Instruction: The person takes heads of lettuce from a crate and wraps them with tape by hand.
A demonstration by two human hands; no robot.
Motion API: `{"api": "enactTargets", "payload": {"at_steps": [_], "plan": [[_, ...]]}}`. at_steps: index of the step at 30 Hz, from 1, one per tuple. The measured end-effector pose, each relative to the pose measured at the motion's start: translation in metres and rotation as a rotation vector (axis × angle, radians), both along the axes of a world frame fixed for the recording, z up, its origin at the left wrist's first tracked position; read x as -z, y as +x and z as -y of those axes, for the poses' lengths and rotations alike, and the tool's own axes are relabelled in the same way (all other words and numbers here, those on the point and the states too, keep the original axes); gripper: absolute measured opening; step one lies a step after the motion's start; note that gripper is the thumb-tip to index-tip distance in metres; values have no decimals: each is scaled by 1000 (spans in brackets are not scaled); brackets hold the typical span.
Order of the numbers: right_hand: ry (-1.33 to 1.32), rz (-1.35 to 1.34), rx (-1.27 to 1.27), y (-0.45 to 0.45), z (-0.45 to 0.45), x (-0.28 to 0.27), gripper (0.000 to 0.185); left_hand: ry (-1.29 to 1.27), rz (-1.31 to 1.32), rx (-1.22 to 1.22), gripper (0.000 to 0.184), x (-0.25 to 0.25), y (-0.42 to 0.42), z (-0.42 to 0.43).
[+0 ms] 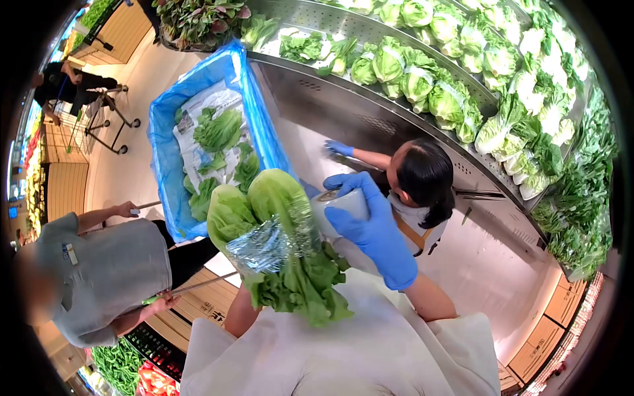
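Observation:
Two heads of romaine lettuce (274, 214) are held up together before my chest, pale bases pointing away and leafy tops towards me. Shiny clear film (267, 244) goes around their middle. My left forearm (242, 313) runs up behind the lettuce; the left hand supports it from below, its fingers hidden. My right hand (373, 228), in a blue glove, is closed around a pale grey cylinder (347, 206) that looks like a roll of cling film, right beside the lettuce.
A blue-lined crate (155, 132) holding loose leafy lettuce stands ahead-left. Lettuce-filled metal shelves (396, 102) curve along the right. A crouching person (422, 178) with a blue glove is by the shelf base. Another person (112, 270) in grey stands left. Someone with a cart (109, 115) is farther back.

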State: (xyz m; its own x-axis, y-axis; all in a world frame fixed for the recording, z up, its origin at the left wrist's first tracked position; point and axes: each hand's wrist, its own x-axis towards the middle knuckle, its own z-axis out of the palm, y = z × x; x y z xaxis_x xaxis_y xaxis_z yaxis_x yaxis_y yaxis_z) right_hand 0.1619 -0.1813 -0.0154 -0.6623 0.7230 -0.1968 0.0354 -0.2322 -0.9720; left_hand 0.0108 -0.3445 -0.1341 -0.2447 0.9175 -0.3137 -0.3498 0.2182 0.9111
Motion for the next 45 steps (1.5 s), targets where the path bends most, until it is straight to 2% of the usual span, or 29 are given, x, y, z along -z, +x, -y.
{"api": "enactTargets", "payload": {"at_steps": [1,3,4,5,6,7,8,10,11,13,14,16,17,19,23,24,26,27,29,32,33,35,38,41,42,45], "plan": [[3,-6,10,-3,1,0,41,-3,17,3,53,-1,-3,-1],[273,63,37,-9,4,16,39,-5,70,-1,53,-3,-8,0],[623,296,51,-18,2,32,38,-2,92,-6,53,-5,-11,2],[624,294,71,-17,4,75,38,3,126,-20,53,-5,-17,4],[666,407,32,-8,11,148,38,28,168,-43,52,5,-21,9],[698,515,-3,-8,7,178,38,49,202,-60,52,3,-28,10],[729,506,2,-11,-1,169,38,71,236,-80,52,2,-33,9],[-81,373,-15,-23,-1,139,28,87,275,-105,52,-2,-42,7],[-357,58,52,-30,-6,141,23,95,286,-108,51,-4,-45,6],[-607,-199,121,-27,-15,121,22,109,311,-112,51,-3,-46,3],[-605,-202,122,-24,-16,103,22,112,325,-109,51,-2,-48,1],[-928,-463,201,-18,-18,74,32,121,343,-92,50,-1,-53,-6],[-923,-468,200,-13,-21,70,32,123,349,-82,50,0,-55,-9],[-825,-719,110,-1,-28,64,35,126,355,-59,50,2,-60,-14],[-850,-1117,-186,-1,-23,23,46,117,383,14,49,4,-64,-32],[-844,-1119,-171,-5,-20,11,46,117,388,38,49,4,-65,-38],[-675,-925,-239,-15,-15,-5,51,113,398,87,49,5,-63,-52],[-657,-930,-248,-14,-8,5,51,123,410,114,49,10,-57,-55],[-694,-824,-109,-25,-2,18,52,129,417,165,48,11,-51,-68],[-866,-820,226,-23,2,14,50,137,409,219,48,13,-46,-72],[-605,-826,78,-16,-1,24,49,141,405,238,48,13,-43,-72],[-826,-1042,97,1,-4,43,47,147,407,276,47,14,-35,-77],[-774,-957,104,-2,8,39,53,146,407,300,47,12,-27,-82],[-533,-865,121,30,11,54,48,152,406,295,46,9,-22,-84],[-430,-830,285,49,6,98,47,155,390,298,46,10,-18,-83],[-430,-911,411,81,-1,104,46,179,361,312,46,7,-3,-83]]}}
